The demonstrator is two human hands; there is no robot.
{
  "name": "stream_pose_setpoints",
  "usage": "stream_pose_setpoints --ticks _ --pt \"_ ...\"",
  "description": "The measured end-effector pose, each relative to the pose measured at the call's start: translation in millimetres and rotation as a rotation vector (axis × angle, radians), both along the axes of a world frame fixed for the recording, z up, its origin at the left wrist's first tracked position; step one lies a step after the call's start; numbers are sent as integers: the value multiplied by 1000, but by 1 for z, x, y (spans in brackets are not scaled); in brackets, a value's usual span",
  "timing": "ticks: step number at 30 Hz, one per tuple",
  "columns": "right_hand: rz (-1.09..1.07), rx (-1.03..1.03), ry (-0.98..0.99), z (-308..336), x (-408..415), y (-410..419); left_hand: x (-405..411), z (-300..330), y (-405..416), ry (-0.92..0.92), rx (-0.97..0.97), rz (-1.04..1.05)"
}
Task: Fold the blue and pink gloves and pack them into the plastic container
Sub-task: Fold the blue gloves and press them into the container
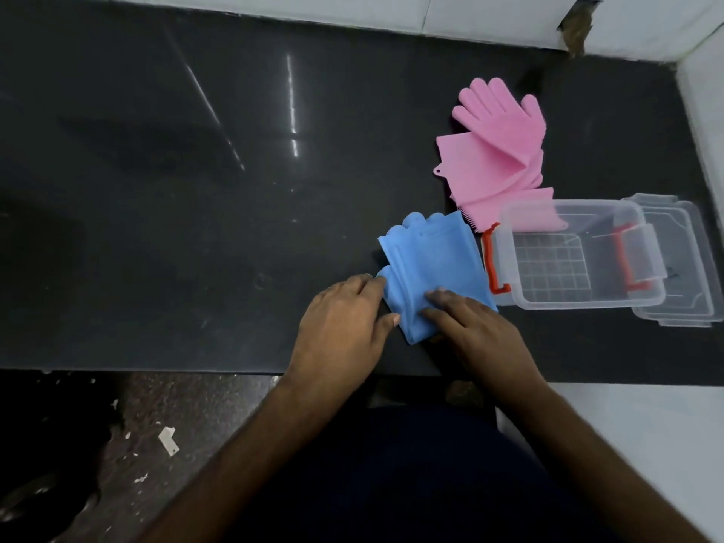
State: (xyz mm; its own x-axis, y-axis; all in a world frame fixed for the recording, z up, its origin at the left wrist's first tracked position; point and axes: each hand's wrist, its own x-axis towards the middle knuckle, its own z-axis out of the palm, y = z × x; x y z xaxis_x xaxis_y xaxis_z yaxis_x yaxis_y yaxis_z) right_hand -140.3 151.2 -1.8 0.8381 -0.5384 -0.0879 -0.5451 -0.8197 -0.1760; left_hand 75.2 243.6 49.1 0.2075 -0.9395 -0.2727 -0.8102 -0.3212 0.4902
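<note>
The blue gloves [431, 260] lie stacked and folded over on the black counter, just left of the clear plastic container [580, 303]. My left hand [341, 323] rests at their near left edge, fingertips and thumb touching the fold. My right hand [474, 327] presses flat on their near right part. The pink gloves [493, 150] lie unfolded farther back, fingers pointing away, with the cuff end draped over the container's far left rim. The container is open and holds nothing else; it has red latch handles [494, 264] at both ends.
The container's clear lid [685, 260] lies under and right of it. A white tiled wall [470, 17] borders the counter at the back and right. The counter's front edge [156, 371] runs near my body; below it is a speckled floor.
</note>
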Motion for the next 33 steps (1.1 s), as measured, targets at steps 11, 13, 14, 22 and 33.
stream_pose_setpoints --ticks 11,13,14,22,33 --pt "201 -255 -175 1 10 -22 -24 -2 8 5 200 184" --pt "188 -231 -215 19 20 -22 -34 -5 10 239 268 237" --pt "181 -228 -233 28 26 -22 -40 -7 8 414 275 309" --pt "371 -213 -348 88 23 -25 -78 5 -9 1963 -235 724" --pt "645 -279 -344 110 -23 -39 -115 35 -18 1856 -326 970"
